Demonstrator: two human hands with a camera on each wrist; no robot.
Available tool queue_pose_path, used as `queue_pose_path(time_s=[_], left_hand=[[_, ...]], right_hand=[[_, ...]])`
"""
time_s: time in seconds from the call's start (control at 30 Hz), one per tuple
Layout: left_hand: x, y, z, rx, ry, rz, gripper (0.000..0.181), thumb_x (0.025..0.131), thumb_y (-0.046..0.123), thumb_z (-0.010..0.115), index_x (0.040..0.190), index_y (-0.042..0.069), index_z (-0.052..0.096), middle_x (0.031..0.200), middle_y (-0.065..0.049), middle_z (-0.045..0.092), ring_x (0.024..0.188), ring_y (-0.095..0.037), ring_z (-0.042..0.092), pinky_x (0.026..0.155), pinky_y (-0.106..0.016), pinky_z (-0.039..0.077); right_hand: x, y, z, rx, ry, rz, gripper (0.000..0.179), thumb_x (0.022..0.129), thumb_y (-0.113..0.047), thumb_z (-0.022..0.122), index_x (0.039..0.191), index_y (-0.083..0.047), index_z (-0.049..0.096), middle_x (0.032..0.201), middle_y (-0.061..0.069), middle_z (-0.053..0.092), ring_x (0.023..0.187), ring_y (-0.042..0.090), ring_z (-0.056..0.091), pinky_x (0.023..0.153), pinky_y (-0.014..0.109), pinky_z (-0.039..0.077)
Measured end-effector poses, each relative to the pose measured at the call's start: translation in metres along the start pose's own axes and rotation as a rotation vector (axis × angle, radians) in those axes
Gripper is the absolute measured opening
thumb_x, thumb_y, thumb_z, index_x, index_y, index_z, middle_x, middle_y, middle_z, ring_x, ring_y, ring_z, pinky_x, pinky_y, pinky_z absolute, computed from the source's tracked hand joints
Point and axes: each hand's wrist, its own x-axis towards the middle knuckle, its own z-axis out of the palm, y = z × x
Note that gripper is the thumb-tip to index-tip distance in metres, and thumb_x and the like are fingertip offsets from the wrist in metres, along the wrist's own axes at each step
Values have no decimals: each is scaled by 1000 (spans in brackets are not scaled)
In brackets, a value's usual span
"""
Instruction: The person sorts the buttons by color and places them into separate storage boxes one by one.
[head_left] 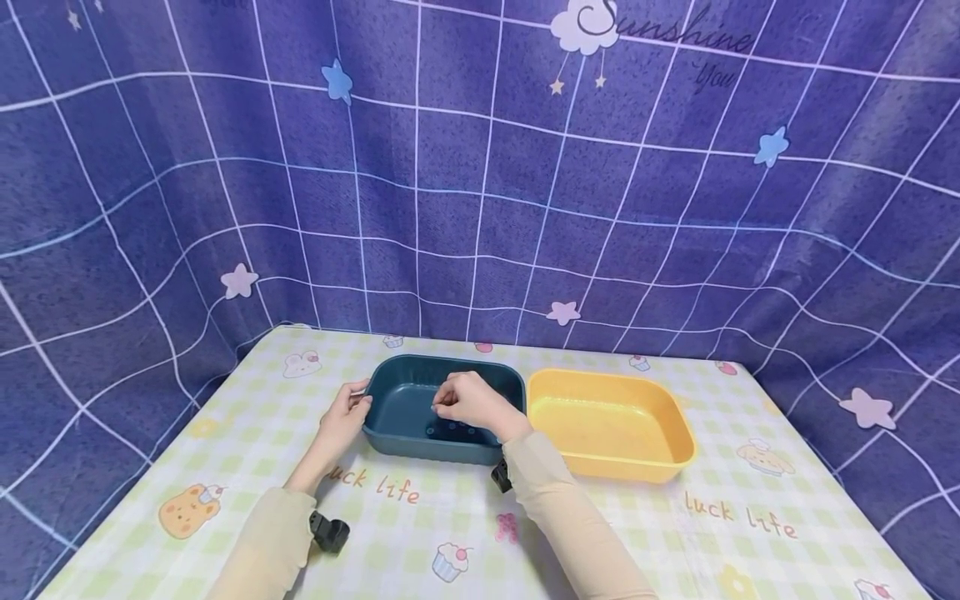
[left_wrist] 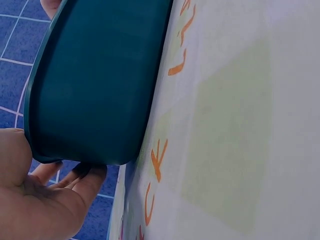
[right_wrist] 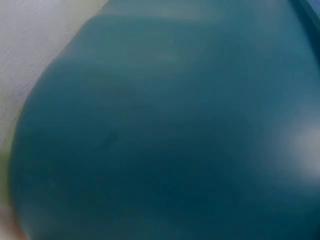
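The dark teal rectangular basin (head_left: 401, 396) stands on the checked tablecloth (head_left: 390, 542), and everything else is placed from it here. At its left end, the left hand (head_left: 347, 414) grips the rim and end wall; in the left wrist view, part of the hand lies at the rim while other fingertips (left_wrist: 95, 177) press against the outside of that end.

The right hand (head_left: 468, 402) is over the teal basin's interior, right of its middle, with thumb and fingers drawn together and curled downward. Whether anything is pinched between those fingertips I cannot tell (the right wrist view is filled by the basin's blurred outer wall and does not show the grip). Small round pieces (head_left: 452, 426) lie on the floor of the teal basin, toward its near side and below the right hand; their exact number is unclear because the hand and forearm cover part of that area.

Just beside the teal basin, on its right, stands a yellow rectangular basin (head_left: 600, 425); I cannot tell whether the two rims touch. Nearer the wearer than the teal basin are two cream sleeves (head_left: 262, 542), each with a black wrist camera (head_left: 330, 532) by its cuff. Orange "luck life" lettering (head_left: 397, 492) is printed just in front of the teal basin, and behind it hangs a blue grid-patterned curtain (head_left: 450, 192).
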Motion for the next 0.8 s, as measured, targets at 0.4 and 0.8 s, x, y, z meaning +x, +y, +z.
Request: queue_pose_path(time_s=[0.4,0.8], left_hand=[[0,-2,2,5,3,2,42,101,20,37,142,8,32,140,-23,44,130,-34,42,106,-47,37],[-1,1,-1,0,-10,7,43,102,20,36,142,7,31,141,-23,43,131,-34,41,107,-48,35]], right_hand=[[1,4,3,-16,11,5,11,86,-12,66,90,-5,75,80,0,62,72,6,58,66,13,47],[3,4,3,-23,16,21,14,87,-13,66,93,-4,74,80,0,61,72,7,58,66,14,48]])
